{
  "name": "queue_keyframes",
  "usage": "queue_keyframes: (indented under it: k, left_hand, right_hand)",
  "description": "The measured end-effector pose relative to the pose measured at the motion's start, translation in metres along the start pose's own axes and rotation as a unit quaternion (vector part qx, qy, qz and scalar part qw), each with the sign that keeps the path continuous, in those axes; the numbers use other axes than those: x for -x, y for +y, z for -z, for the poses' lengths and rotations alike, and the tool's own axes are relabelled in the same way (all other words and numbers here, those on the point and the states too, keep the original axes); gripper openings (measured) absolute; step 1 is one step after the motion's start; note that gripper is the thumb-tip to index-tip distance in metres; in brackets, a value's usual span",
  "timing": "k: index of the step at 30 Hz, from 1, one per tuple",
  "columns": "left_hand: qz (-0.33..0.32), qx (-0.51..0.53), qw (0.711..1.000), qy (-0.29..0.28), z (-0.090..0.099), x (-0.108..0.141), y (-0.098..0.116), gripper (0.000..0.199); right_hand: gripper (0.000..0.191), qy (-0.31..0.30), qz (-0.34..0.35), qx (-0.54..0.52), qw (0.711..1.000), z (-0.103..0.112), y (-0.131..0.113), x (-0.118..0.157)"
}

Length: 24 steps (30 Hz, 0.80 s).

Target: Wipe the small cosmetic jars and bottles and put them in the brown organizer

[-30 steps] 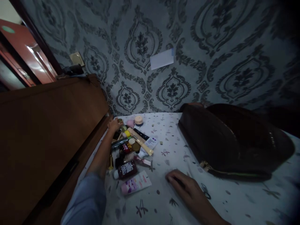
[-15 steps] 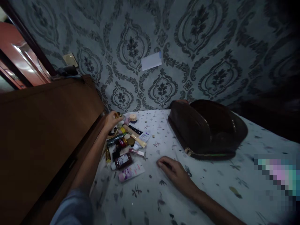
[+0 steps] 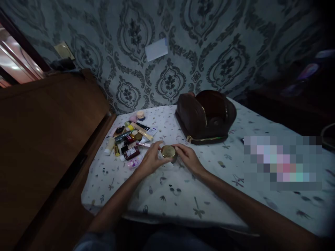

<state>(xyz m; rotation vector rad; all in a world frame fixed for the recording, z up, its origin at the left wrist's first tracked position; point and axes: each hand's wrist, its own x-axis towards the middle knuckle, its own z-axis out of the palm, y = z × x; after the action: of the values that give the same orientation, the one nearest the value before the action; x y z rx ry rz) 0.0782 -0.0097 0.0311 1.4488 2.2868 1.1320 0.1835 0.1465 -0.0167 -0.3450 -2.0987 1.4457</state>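
1. Fingers [image 3: 157, 153] of the left hand [image 3: 149, 162] curl closed round a round gold compact [image 3: 168, 151]; the right hand [image 3: 188, 158] grips its other side.
2. A second ago the left hand reached into the pile of cosmetics [image 3: 129, 143] by the headboard [image 3: 47, 132]; the right lay flat.
3. Now the compact sits just above the bed sheet [image 3: 183, 195], between both hands, near the brown bag [image 3: 205, 116]; picking looks done.

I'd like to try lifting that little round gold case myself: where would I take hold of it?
By its rim, from two opposite sides. The gold case is a low, round disc lying flat, so its smooth top gives no purchase. The left hand and right hand flank it that way.
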Motion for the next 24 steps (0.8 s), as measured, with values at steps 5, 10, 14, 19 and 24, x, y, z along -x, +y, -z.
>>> queue_keyframes:
  k: [5, 10, 14, 19, 24]
  left_hand:
    - [-0.035, 0.019, 0.999, -0.011, 0.003, 0.035, -0.015, 0.044]
    - [-0.074, -0.045, 0.995, -0.051, 0.005, 0.059, -0.015, 0.018]
    - [-0.039, -0.077, 0.995, 0.043, 0.017, 0.045, -0.001, 0.019]
    - [-0.13, -0.116, 0.981, 0.091, 0.012, 0.012, 0.015, 0.009]
    - [-0.178, -0.139, 0.974, -0.006, -0.016, -0.013, 0.02, 0.007]
  right_hand:
    - [0.044, -0.063, -0.026, -0.017, 0.998, 0.008, -0.006, -0.002]
    - [0.051, -0.147, -0.02, -0.077, 0.986, 0.014, -0.007, -0.003]
    - [0.066, -0.124, 0.011, -0.012, 0.992, 0.01, 0.003, -0.002]
    - [0.067, -0.111, 0.037, 0.069, 0.991, 0.003, 0.011, -0.003]
    - [0.059, -0.084, 0.048, 0.083, 0.992, 0.0, 0.015, -0.002]
